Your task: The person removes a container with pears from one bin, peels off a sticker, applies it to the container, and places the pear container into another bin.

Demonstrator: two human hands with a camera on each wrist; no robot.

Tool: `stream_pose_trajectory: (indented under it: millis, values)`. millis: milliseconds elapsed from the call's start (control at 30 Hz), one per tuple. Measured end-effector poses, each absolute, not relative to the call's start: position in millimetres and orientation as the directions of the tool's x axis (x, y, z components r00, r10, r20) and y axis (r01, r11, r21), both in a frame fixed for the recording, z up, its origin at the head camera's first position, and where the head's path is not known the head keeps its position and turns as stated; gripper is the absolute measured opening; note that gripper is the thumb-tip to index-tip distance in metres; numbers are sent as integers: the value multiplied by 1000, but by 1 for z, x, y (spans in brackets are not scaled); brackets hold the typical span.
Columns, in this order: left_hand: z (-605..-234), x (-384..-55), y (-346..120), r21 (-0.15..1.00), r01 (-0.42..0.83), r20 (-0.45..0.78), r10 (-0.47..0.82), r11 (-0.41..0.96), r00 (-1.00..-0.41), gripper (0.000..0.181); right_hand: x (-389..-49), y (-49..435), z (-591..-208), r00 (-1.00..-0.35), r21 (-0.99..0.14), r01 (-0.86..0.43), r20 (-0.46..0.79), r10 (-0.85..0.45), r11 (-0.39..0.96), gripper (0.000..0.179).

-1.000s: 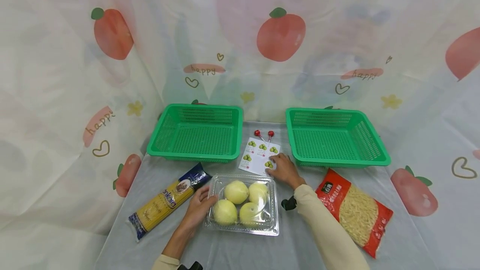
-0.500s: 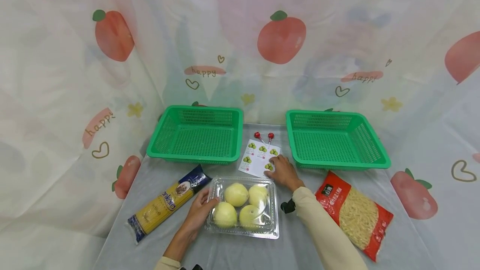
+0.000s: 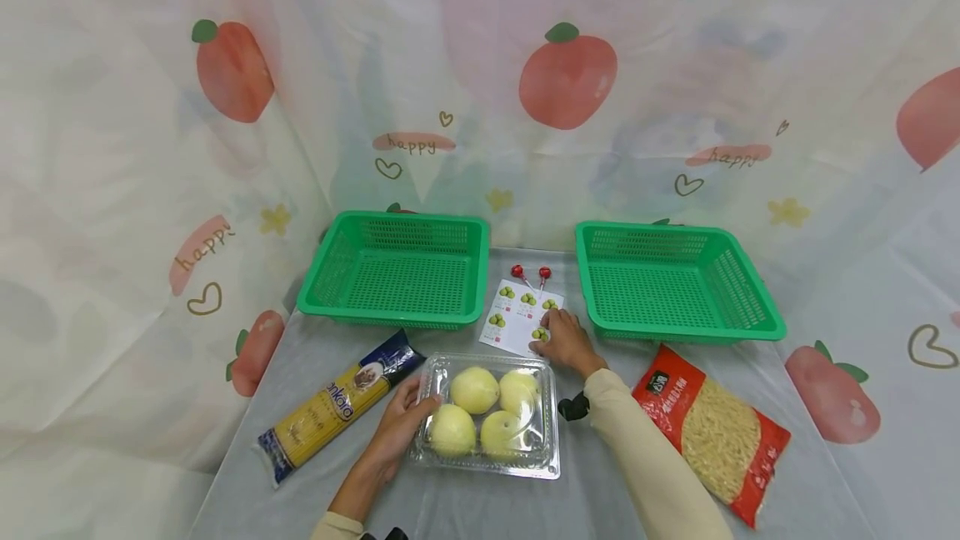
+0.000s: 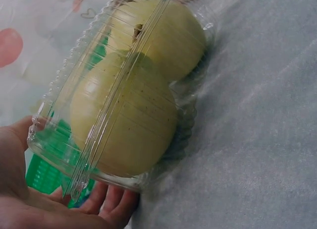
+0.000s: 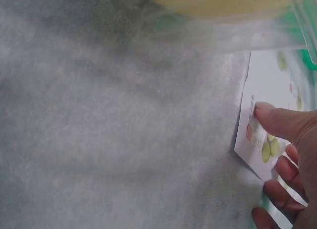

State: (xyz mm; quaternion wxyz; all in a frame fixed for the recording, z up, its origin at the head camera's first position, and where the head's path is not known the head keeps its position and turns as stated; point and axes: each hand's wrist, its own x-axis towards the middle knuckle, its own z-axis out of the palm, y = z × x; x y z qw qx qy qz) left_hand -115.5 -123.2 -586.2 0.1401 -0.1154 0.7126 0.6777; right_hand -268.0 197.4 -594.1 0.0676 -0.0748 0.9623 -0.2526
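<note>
A clear plastic clamshell box point(image 3: 486, 461) with several pale yellow, pear-like fruits inside rests at the front middle of the table. My left hand point(image 3: 396, 425) grips its left side, thumb by the lid's edge and fingers along the wall, as the left wrist view shows. Behind the box lies a white sticker sheet point(image 3: 513, 332) printed with green fruits. My right hand point(image 3: 568, 344) holds the sheet's near right corner. In the right wrist view the thumb point(image 5: 277, 121) presses beside a printed sticker point(image 5: 270, 148), with the other fingers curled at the sheet's edge.
Two green baskets point(image 3: 480, 298) point(image 3: 772, 330) stand at the back, left and right. Two red lollipops point(image 3: 517, 272) lie behind the sheet. A spaghetti pack point(image 3: 337, 407) is on the left, a red pasta bag point(image 3: 716, 432) on the right. A printed curtain point(image 3: 480, 65) hangs behind.
The head view has shifted slightly. Both hands keep their places on the box and the sheet, with the right fingers drawn only a little.
</note>
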Motion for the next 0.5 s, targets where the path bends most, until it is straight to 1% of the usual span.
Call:
stream_pose_trajectory:
  millis: [300, 500]
  values:
    - [-586, -115, -124, 934, -353, -354, 27, 49, -935, 78, -269, 194, -597, -984, -506, -71, -104, -143, 859, 48]
    - [-586, -114, -123, 939, -341, -343, 35, 52, -939, 78, -264, 196, -598, -988, -523, -94, -54, -143, 847, 41]
